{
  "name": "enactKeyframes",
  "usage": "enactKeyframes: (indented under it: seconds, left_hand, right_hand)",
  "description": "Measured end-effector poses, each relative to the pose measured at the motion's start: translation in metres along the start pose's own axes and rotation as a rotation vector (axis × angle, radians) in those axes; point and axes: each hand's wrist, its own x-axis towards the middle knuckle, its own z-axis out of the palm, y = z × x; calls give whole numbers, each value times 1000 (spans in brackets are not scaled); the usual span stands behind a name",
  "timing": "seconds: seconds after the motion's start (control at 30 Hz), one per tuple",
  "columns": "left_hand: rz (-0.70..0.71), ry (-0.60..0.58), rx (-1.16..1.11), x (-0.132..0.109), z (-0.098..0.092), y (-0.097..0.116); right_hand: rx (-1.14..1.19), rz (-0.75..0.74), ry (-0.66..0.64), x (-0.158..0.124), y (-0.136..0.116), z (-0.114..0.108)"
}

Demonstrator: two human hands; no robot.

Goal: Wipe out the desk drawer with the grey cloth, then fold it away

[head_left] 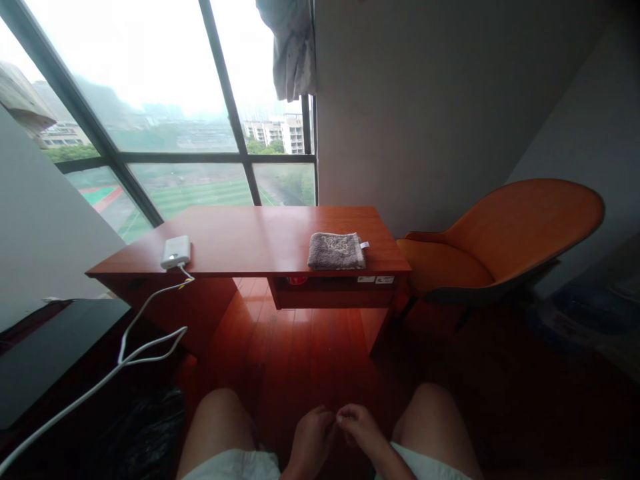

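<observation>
My left hand (311,440) and my right hand (361,428) hang between my knees at the bottom of the view, fingertips touching each other in a pinch. Both have curled fingers; whatever is between them is too small to make out. Ahead stands a reddish wooden desk (260,233). A folded grey towel (337,251) lies on its right part, and a white power bank (175,252) sits near its left front edge, with a white cable (145,340) running down toward the lower left.
An orange armchair (500,240) stands right of the desk against the wall. A large window (165,113) is behind the desk, with a bunched curtain (293,47) at its right. A dark surface (45,347) and a black bag (145,433) are at left.
</observation>
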Motion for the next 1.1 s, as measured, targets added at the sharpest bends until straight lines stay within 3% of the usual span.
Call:
enactKeyframes:
  seconds: [0.33,0.63,1.1]
  left_hand:
    - [23,-14,-142,0,0,0]
    - [-88,-14,-674,7,24,-15]
    - [-227,-163,-1122,13,21,-6]
  right_hand:
    - [32,28,23,0,2,-1]
    - [69,-31,7,2,1,-2]
    - [157,-130,-26,0,-4,-1]
